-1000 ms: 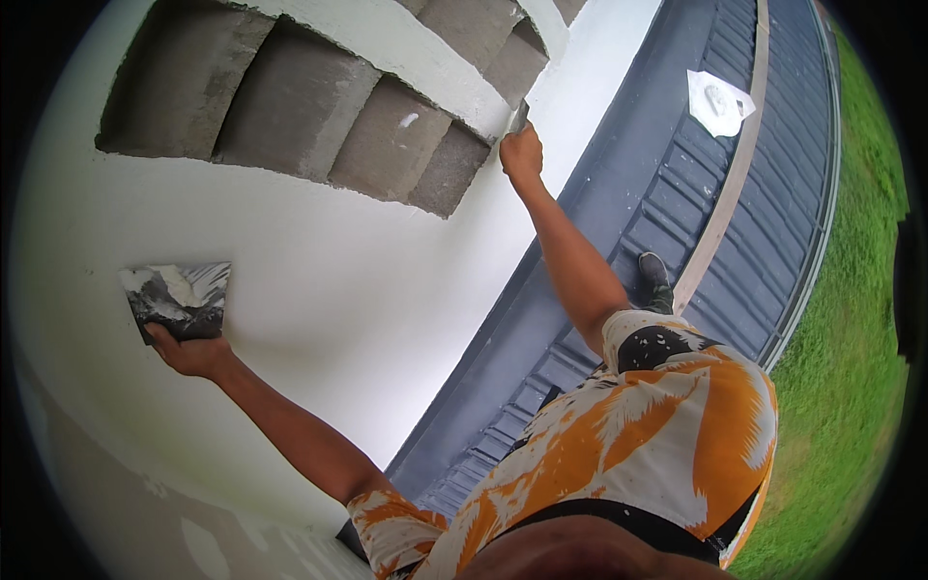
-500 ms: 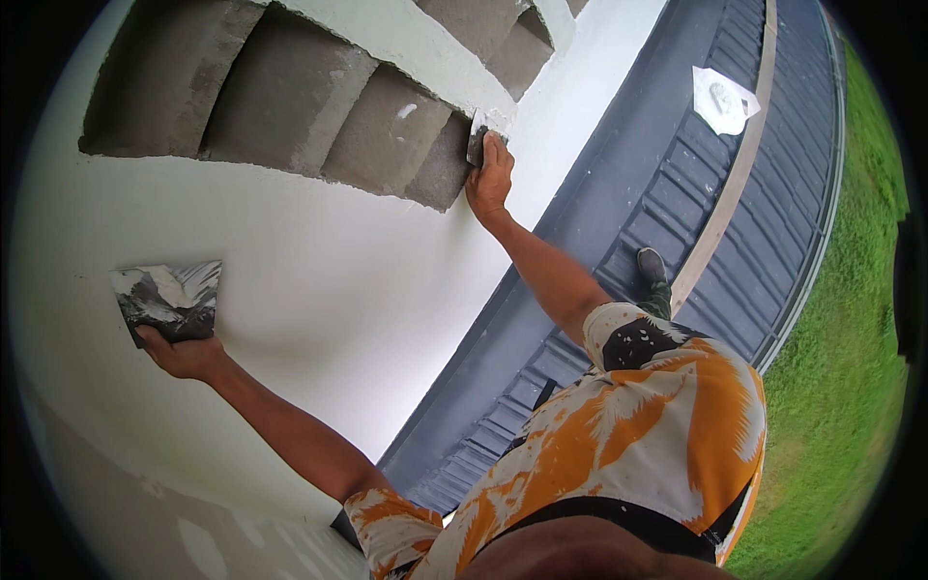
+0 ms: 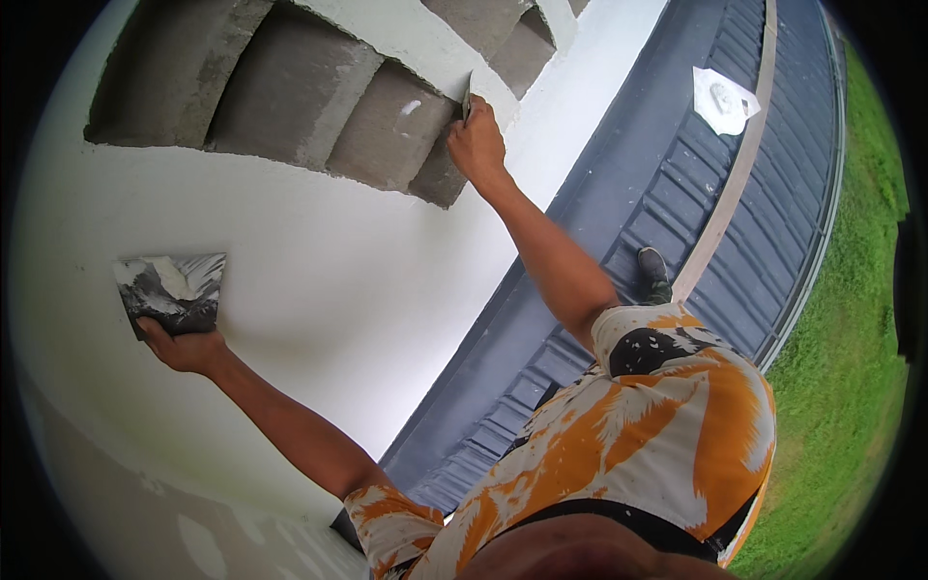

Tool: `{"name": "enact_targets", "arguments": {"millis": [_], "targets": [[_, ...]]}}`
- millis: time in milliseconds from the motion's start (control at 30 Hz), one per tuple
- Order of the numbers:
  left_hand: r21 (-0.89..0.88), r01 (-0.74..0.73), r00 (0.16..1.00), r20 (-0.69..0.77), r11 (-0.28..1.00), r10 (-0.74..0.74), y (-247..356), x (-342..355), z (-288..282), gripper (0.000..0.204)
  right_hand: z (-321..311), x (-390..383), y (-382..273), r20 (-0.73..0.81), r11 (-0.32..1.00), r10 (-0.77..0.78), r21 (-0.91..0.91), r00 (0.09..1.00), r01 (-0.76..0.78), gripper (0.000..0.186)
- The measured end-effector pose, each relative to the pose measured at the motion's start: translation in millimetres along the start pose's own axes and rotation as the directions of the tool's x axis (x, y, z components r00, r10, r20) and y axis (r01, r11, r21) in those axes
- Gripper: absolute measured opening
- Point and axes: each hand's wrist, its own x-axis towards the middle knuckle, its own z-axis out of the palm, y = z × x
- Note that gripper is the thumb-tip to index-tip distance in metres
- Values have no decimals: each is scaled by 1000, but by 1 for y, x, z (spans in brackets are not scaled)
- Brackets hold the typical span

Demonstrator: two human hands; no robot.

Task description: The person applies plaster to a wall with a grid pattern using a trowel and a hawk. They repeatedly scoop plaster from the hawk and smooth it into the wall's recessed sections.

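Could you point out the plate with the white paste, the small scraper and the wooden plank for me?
Plate (image 3: 189, 314): head view, on its dark lower part.
Scraper (image 3: 469, 99): head view, on its narrow-looking blade.
Wooden plank (image 3: 742, 159): head view, around the middle of its length.

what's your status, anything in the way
Left hand holds smeared plate. Right hand grips scraper by wall recess. Board on roof, away from both hands.
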Motion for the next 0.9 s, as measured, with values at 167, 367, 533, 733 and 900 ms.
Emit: {"name": "enact_targets", "arguments": {"millis": [167, 367, 533, 733, 900], "targets": [[-9, 22, 999, -33, 1000, -22, 6, 0, -3, 58, -6, -14, 12, -197, 987, -154, -65, 968, 144, 57], [38, 29, 997, -79, 999, -26, 6, -1, 9, 57, 38, -16, 58, -164, 947, -277, -216, 947, 240, 65], [-2, 35, 998, -52, 999, -35, 7, -2, -3, 56, 1, -11, 110, -133, 999, 6, -46, 991, -12, 47], [24, 16, 998, -58, 1000, -15, 5, 4, 1, 55, -23, 50, 43, 111, 931, 248, 247, 962, -268, 54], [12, 47, 996, -75, 999, -46, 8, -2, -2, 54, -37, 41, -7, 239, 887, 46, 436, 970, -149, 47]]}}
